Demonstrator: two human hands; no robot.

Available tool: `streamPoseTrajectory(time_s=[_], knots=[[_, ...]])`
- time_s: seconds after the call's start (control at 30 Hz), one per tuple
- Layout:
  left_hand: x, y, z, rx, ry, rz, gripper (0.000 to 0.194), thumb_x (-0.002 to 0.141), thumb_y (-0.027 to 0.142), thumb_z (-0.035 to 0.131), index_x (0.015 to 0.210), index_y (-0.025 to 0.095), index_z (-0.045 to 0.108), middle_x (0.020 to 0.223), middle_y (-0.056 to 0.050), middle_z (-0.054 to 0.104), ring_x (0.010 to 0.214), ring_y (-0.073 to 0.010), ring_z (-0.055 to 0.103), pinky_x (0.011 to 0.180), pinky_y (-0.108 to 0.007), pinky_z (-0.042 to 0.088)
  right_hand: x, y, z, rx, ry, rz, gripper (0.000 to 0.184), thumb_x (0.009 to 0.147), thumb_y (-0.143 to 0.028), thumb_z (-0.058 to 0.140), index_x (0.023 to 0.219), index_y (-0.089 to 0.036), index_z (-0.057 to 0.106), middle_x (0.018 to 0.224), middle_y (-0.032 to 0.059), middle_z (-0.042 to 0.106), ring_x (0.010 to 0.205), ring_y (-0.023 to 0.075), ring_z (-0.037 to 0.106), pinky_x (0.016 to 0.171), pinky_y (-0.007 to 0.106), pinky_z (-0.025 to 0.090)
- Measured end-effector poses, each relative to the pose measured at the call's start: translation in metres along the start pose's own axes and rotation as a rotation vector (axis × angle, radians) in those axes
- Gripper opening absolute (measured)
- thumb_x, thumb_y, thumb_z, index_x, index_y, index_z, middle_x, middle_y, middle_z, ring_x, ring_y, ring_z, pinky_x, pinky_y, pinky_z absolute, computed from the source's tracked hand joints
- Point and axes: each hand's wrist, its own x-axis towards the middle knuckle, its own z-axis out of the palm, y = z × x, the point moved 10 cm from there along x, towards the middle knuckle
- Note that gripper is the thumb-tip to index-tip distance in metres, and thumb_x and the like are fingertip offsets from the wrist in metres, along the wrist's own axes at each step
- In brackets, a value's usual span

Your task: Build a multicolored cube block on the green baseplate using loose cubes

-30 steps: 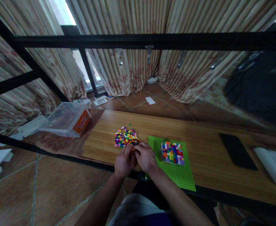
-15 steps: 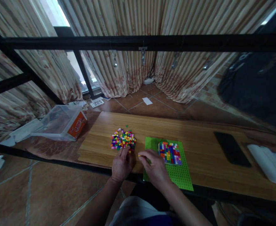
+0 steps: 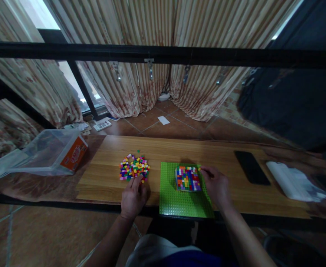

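A pile of small multicoloured bricks [image 3: 134, 167] lies on the wooden tabletop [image 3: 107, 178]. My left hand [image 3: 133, 196] rests flat at the pile's near edge, fingers stretched toward it and touching the closest bricks. To the right, a green baseplate [image 3: 179, 202] carries a square multicoloured brick block [image 3: 187, 178]. My right hand [image 3: 217, 185] sits just right of that block, its fingers curled together at the block's far right corner. Whatever they pinch is hidden.
A clear plastic box with an orange label [image 3: 54, 152] lies on its side at the left. A black phone [image 3: 252, 167] and a white bag [image 3: 293, 181] lie at the right. A black frame bar [image 3: 163, 53] crosses overhead; curtains hang behind.
My right hand left the pile, where both hands were together, and moved right across the baseplate to the block's far right corner. The left hand stayed at the pile. The view shifted.
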Motion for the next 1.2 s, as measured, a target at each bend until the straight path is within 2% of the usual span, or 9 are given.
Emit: streamPoseTrajectory(time_s=[0.13,0.43,1.0,1.2], knots=[[-0.001,-0.003,0.002,0.002,-0.001,-0.012,0.029,0.086,0.016,0.054,0.115,0.019,0.058,0.099,-0.008,0.069,0.09,-0.0207,0.069,0.079,-0.03,0.057,0.005,-0.001,0.01,-0.031,-0.034,-0.03,0.031,0.086,-0.041,0.052,0.089,-0.018,0.073,0.09,0.0104,0.074,0.081,0.0245,0.069,0.076,0.037,0.052],[0.001,-0.002,0.002,-0.01,-0.022,-0.015,0.026,0.089,0.019,0.05,0.114,0.02,0.057,0.101,-0.008,0.068,0.091,-0.0212,0.068,0.079,-0.031,0.057,0.011,-0.006,0.017,-0.016,-0.109,-0.074,0.029,0.085,-0.04,0.054,0.088,-0.019,0.073,0.088,0.0086,0.073,0.079,0.0224,0.068,0.072,0.035,0.052],[0.002,0.002,-0.001,-0.005,0.005,-0.002,0.024,0.09,0.02,0.05,0.113,0.019,0.057,0.101,-0.008,0.068,0.089,-0.0208,0.068,0.077,-0.031,0.057,0.027,0.007,0.027,0.12,-0.3,0.052,0.02,0.075,-0.039,0.066,0.078,-0.021,0.076,0.083,0.004,0.076,0.078,0.0209,0.069,0.076,0.034,0.052],[0.001,0.0,0.001,-0.003,-0.012,-0.014,0.025,0.089,0.02,0.051,0.114,0.02,0.057,0.102,-0.008,0.068,0.09,-0.0207,0.068,0.076,-0.03,0.057,0.029,0.0,0.027,0.107,-0.349,0.008,0.019,0.075,-0.037,0.064,0.076,-0.022,0.075,0.08,0.0032,0.076,0.076,0.02,0.069,0.073,0.033,0.052]])
